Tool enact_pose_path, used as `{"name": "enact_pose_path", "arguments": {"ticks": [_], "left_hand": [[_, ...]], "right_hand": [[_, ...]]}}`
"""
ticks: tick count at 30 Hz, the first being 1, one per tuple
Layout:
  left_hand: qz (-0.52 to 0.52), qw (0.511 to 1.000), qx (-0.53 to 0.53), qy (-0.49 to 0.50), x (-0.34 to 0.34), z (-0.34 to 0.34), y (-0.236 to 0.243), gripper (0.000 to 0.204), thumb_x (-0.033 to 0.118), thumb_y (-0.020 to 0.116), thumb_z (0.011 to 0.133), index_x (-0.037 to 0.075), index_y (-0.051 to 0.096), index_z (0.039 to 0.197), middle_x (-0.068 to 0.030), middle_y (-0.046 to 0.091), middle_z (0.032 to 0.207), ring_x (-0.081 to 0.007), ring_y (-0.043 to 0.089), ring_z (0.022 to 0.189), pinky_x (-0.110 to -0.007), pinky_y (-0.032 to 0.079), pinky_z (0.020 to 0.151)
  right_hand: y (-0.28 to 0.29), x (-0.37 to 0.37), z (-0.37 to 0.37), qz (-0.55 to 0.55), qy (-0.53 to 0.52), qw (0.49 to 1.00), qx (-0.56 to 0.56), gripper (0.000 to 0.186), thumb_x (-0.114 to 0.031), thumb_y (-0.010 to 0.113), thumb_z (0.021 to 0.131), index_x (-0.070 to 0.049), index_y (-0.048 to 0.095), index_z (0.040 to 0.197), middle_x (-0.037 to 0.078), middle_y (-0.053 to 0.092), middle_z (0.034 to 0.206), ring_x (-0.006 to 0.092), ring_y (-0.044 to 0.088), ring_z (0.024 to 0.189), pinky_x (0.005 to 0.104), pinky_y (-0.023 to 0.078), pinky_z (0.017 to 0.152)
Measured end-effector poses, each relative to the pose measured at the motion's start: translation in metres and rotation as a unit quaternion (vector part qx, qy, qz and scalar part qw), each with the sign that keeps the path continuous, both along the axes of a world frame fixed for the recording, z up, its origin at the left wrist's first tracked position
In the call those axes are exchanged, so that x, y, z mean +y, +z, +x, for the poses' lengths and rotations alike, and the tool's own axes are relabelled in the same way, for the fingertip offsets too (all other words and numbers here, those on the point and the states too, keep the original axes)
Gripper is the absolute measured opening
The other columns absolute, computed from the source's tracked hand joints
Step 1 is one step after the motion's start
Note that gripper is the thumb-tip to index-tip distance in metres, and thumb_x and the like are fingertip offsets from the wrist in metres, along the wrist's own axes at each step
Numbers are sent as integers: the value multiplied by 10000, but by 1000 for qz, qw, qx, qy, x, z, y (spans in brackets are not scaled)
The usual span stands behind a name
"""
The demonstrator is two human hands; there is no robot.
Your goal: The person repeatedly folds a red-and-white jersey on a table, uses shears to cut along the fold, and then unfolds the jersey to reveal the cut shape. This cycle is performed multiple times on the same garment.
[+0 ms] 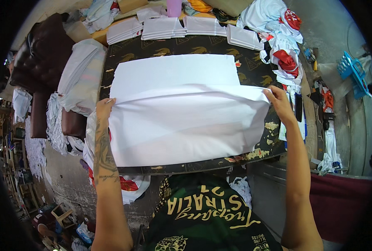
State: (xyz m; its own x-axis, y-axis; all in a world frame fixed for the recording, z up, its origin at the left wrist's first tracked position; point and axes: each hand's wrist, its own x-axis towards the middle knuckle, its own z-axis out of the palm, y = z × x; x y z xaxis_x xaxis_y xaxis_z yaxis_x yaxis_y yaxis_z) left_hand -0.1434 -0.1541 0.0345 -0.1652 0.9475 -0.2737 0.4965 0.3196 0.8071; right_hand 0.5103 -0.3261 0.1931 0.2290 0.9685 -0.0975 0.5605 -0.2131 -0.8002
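Note:
A large white cloth [186,129] spans the near half of the table, stretched between my two hands. My left hand [105,107] pinches its far left corner, and my right hand [279,101] pinches the far right corner. The held edge is lifted a little and runs nearly straight across, with soft creases below it. Beyond that edge lies a flat white sheet [177,69], partly covered by the cloth. Whether the two are one piece I cannot tell.
The dark patterned table [152,50] has worn, peeling patches. Folded white cloth stacks [163,29] line its far edge, near a pink container [173,8]. White and red fabric [284,58] heaps at the far right. A brown armchair [39,54] and bagged white cloths [82,71] stand left.

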Motion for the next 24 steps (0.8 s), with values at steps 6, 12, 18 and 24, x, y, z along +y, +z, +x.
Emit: {"name": "enact_pose_path", "arguments": {"ticks": [6, 12, 18, 24], "left_hand": [[93, 990, 101, 37, 63, 14, -79, 365, 311, 822, 904, -28, 808, 1038, -62, 732, 823, -152, 628, 756, -334, 484, 745], [93, 983, 152, 49, 104, 16, -75, 385, 370, 842, 897, 33, 822, 1083, -163, 755, 823, -255, 704, 768, -376, 537, 787], [89, 982, 166, 34, 125, 20, -73, 363, 358, 833, 903, 44, 823, 1084, -182, 765, 883, -290, 720, 814, -390, 542, 812], [148, 968, 197, 56, 107, 55, -49, 359, 314, 835, 893, 48, 782, 1127, -163, 741, 826, -323, 703, 779, -428, 541, 791]], "right_hand": [[-104, 81, 4, -19, -125, 992, 8, 388, -311, 675, 1068, -33, 585, 814, -57, 455, 725, 70, 395, 698, 295, 332, 620], [-162, 152, 15, -22, -163, 986, -33, 401, -333, 693, 1044, -23, 598, 807, -19, 520, 704, 95, 437, 678, 318, 374, 624], [-175, 178, 19, -56, -178, 980, -69, 385, -339, 706, 1028, -19, 630, 828, 5, 513, 690, 133, 447, 667, 338, 388, 633], [-172, 191, 7, -31, -167, 980, -102, 313, -346, 739, 998, -39, 711, 941, 51, 627, 813, 179, 556, 753, 363, 459, 702]]}}
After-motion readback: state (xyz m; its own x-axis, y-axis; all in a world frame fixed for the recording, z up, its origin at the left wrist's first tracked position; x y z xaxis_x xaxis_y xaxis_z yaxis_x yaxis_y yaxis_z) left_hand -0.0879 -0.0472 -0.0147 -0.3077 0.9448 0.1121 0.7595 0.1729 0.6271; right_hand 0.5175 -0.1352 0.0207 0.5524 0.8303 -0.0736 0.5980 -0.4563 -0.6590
